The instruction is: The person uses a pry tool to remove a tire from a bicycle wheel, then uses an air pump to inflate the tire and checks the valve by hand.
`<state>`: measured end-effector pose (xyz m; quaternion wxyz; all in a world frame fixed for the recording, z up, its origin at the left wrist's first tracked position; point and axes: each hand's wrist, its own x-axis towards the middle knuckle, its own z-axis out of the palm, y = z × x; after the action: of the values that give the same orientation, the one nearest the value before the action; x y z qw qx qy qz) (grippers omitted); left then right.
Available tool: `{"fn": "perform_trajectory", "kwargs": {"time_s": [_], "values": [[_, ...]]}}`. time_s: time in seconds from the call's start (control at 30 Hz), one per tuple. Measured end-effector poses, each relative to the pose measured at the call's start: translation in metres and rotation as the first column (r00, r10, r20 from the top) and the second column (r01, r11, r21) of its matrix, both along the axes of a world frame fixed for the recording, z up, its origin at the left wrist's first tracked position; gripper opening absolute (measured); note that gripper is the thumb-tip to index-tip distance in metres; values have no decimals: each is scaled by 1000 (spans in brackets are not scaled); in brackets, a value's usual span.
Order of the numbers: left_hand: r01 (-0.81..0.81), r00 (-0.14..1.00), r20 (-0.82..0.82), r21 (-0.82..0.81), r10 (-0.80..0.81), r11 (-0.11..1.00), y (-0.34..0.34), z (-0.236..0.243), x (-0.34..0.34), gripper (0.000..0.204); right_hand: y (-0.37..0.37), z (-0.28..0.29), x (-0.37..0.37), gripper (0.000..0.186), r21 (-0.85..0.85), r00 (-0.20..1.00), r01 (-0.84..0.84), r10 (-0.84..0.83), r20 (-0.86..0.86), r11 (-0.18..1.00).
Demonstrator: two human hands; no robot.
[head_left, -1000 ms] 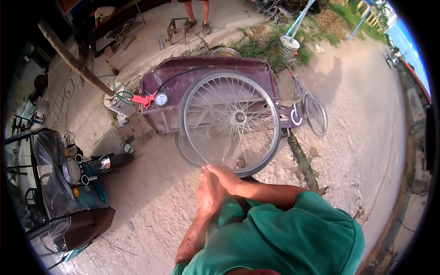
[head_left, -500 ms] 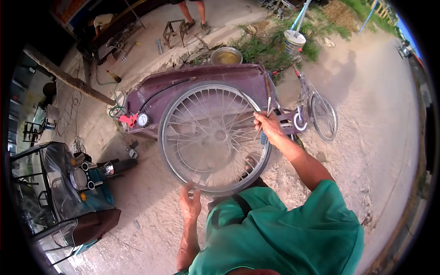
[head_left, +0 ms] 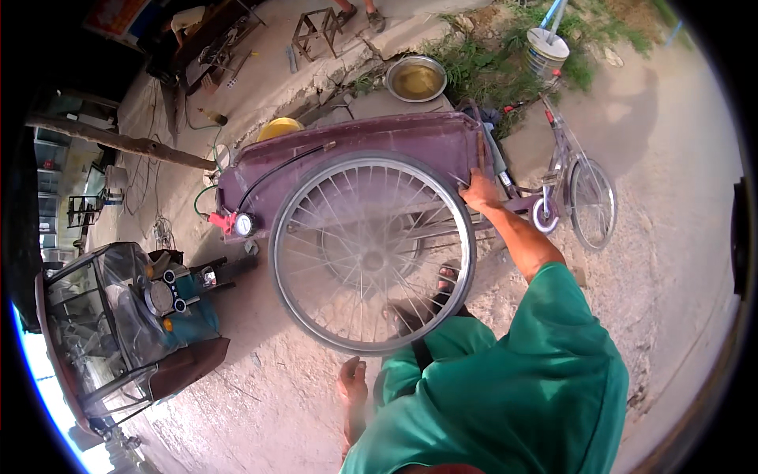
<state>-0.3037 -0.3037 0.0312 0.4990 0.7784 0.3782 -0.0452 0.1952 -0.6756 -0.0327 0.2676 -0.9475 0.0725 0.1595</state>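
A large spoked wheel (head_left: 284,286) with a dark tyre stands out in front of the purple cart body (head_left: 355,136), which lies tipped on its side. The spokes look blurred. My right hand (head_left: 480,191) is closed at the cart's right corner, beside the wheel's upper right rim. A brown rod-like piece shows just above its fingers; whether I hold it is unclear. Below the wheel's lower edge, my left hand (head_left: 353,381) hangs apart from the tyre, fingers loosely bent and holding nothing. A red pump head with a round gauge (head_left: 245,225) sits at the cart's left end.
At left stands a covered motor tricycle (head_left: 150,316). The cart's front wheel (head_left: 592,204) and pedal crank are at right. Behind the cart are a metal basin (head_left: 416,79) of liquid, a yellow basin (head_left: 279,128), a bucket (head_left: 546,55) and a small stool (head_left: 317,31). Another person's feet show beyond.
My right hand has moved from the wheel rim to the cart's corner; the slim stick it held no longer shows clearly. My left hand has dropped away from the tyre. The view has shifted.
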Motion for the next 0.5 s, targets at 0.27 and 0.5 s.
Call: {"fn": "perform_trajectory", "kwargs": {"time_s": [0.27, 0.5], "values": [[-156, 985, -90, -63, 150, 986, -2, 7, 1, 41, -13, -13, 20, 68, -43, 974, -193, 186, -126, 980], [-184, 983, -51, -127, 179, 975, -8, -1, 12, 40, -19, -21, 22, 63, -36, 965, -237, 232, -121, 971]]}}
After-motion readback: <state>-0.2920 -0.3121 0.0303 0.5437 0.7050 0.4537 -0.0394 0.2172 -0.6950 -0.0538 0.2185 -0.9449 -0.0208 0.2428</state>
